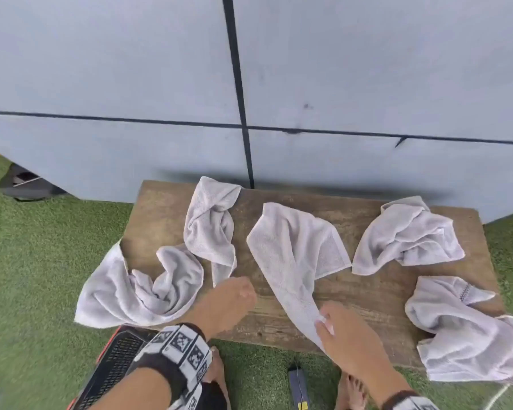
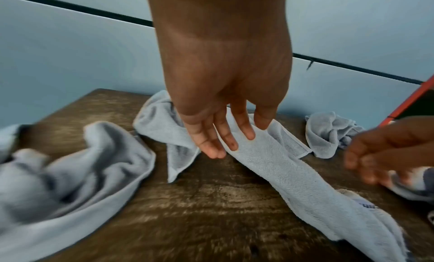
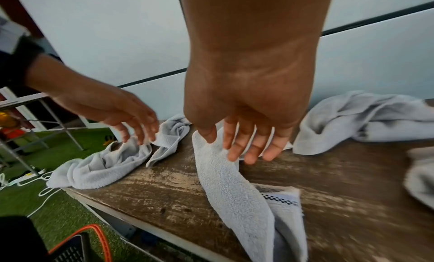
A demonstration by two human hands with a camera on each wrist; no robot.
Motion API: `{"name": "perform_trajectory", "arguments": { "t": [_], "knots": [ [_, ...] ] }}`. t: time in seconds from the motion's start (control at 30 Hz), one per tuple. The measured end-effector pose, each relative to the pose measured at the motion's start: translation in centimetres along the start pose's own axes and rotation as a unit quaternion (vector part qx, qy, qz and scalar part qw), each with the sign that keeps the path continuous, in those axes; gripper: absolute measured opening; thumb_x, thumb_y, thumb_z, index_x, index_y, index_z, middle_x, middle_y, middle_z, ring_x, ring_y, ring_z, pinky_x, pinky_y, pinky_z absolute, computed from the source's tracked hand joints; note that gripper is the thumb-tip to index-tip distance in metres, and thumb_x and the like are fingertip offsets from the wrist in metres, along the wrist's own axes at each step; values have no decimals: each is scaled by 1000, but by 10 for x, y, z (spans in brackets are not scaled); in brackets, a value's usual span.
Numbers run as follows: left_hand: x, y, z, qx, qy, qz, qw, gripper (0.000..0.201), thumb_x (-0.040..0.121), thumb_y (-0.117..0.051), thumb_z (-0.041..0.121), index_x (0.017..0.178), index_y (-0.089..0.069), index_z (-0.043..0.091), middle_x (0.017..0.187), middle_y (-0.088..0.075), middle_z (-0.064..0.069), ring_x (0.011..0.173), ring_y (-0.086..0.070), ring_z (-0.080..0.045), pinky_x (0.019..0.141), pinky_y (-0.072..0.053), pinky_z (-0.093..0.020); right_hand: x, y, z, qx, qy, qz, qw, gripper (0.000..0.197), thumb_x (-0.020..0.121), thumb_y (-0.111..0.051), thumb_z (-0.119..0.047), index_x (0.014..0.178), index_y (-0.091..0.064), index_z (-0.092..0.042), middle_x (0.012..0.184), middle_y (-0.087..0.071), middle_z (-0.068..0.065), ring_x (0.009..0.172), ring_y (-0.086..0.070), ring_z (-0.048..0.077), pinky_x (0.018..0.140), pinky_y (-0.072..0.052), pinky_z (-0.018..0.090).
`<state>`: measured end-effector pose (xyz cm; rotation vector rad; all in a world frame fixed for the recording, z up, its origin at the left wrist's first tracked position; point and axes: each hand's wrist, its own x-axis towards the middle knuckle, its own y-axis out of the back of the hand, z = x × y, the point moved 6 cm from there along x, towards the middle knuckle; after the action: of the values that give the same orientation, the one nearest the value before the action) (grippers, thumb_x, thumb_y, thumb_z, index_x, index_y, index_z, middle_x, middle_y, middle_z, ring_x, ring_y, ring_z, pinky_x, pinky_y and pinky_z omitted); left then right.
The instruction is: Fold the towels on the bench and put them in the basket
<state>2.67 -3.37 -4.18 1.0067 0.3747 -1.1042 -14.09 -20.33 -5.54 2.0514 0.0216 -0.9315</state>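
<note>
Several crumpled pale towels lie on a wooden bench (image 1: 367, 294). The middle towel (image 1: 293, 253) (image 2: 281, 163) (image 3: 225, 182) runs from the back to the front edge, where its end hangs over. My right hand (image 1: 326, 321) (image 3: 246, 150) hovers over that near end with straight fingers, the thumb close to the cloth. My left hand (image 1: 240, 291) (image 2: 218, 141) hangs over the bench between the middle towel and the left towel (image 1: 137, 291), fingers straight and holding nothing. A black basket (image 1: 113, 368) (image 3: 77, 247) with an orange rim stands on the grass under my left forearm.
More towels lie at the back left (image 1: 211, 226), back right (image 1: 409, 235) and front right (image 1: 468, 329), the last drooping over the edge. A grey panelled wall (image 1: 367, 69) backs the bench. Green turf surrounds it, with my bare feet (image 1: 216, 371) and a dark object (image 1: 298, 383).
</note>
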Motion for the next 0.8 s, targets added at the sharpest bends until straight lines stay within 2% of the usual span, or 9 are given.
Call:
{"name": "perform_trajectory", "arguments": {
  "t": [0.1,0.17,0.3,0.37,0.43,0.53,0.63,0.7,0.8],
  "knots": [
    [47,-23,-2,19,-32,40,998,12,95,-50,30,92,-59,22,98,-65,1,80,-63,-18,76,-55,-36,43,-24,11,-106,-7,36,994,53,91,-44,-62,129,-45,-26,125,-51,-5,119,-46,19,97,-45,38],
    [72,-45,-7,53,-29,9,998,17,93,-53,41,95,-61,26,103,-65,3,89,-63,-16,80,-53,-34,59,-38,6,-143,15,36,989,49,90,-44,-58,127,-47,-26,121,-53,-3,121,-48,22,96,-43,41],
    [95,-86,-5,124,-68,-68,988,37,87,-60,48,112,-65,22,115,-67,2,101,-64,-20,90,-54,-38,68,-49,8,-51,55,82,994,17,96,-41,-43,96,-48,-27,82,-60,-7,75,-60,17,68,-43,35],
    [100,-92,0,133,-86,-55,986,41,83,-62,51,105,-64,16,107,-67,1,93,-63,-21,86,-53,-35,72,-43,9,80,65,118,988,21,97,-45,-38,84,-44,-22,75,-59,-2,65,-56,19,60,-42,36],
    [98,-94,6,89,-104,-42,990,47,83,-66,51,110,-64,13,104,-68,-2,87,-61,-20,81,-52,-33,72,-32,6,185,88,170,964,22,99,-49,-30,83,-46,-16,76,-57,-1,68,-52,19,61,-40,33],
    [78,-93,15,-69,-159,-4,985,40,87,-70,39,115,-66,11,107,-74,-10,85,-72,-21,81,-59,-35,58,-21,1,316,113,229,914,20,100,-53,-28,85,-51,-15,80,-56,-1,74,-51,14,64,-40,29],
    [41,-92,18,-219,-204,73,951,24,92,-66,23,99,-70,0,91,-75,-13,78,-71,-22,77,-58,-34,34,-25,4,401,79,231,883,27,95,-58,-39,98,-57,-12,93,-59,9,85,-56,18,72,-46,37],
    [19,-87,22,-234,-223,149,935,25,96,-63,25,78,-66,7,68,-65,-1,63,-59,-12,63,-48,-27,13,-28,4,436,88,224,867,33,94,-60,-41,113,-55,-14,107,-63,8,94,-61,16,81,-52,39],
    [-5,-82,21,-247,-205,248,914,48,95,-63,42,60,-37,20,51,-36,10,50,-34,-9,50,-27,-23,-24,-31,-3,433,133,222,863,54,92,-65,-46,133,-39,-20,119,-58,2,106,-61,12,85,-54,33]
  ]
}}
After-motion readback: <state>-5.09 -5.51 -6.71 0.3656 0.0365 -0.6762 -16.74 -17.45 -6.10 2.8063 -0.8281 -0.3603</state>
